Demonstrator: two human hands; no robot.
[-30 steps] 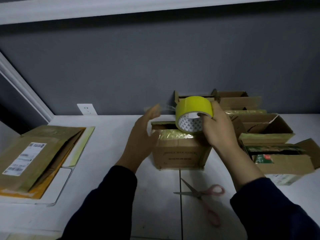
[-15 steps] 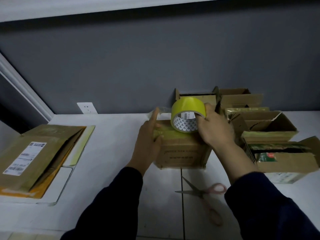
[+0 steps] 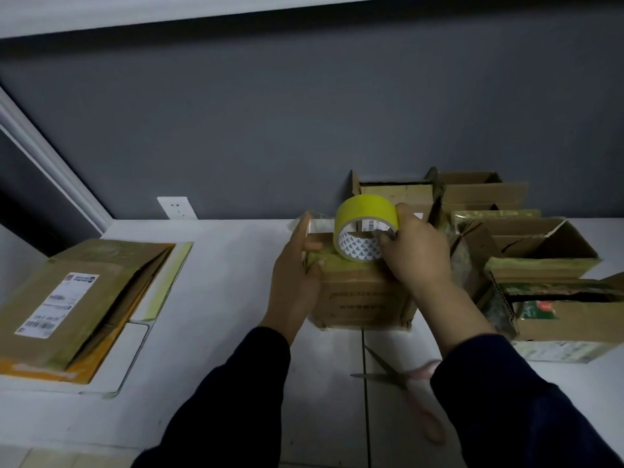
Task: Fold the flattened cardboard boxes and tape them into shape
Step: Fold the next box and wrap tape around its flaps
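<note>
Box (image 3: 361, 298) at centre frame, on the table (image 3: 219, 265): right hand (image 3: 415, 251) has its grip closed round the tape roll (image 3: 366, 228) atop it; left hand (image 3: 293, 275), fingers straight, steadies its left side. Taping step; next, probably draw tape across the seam.

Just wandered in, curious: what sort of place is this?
Probably a small parcel-packing corner: open brown cardboard boxes lined along a white tabletop, a stack of flattened labelled cartons at the left, and a yellow roll of packing tape in use.
</note>
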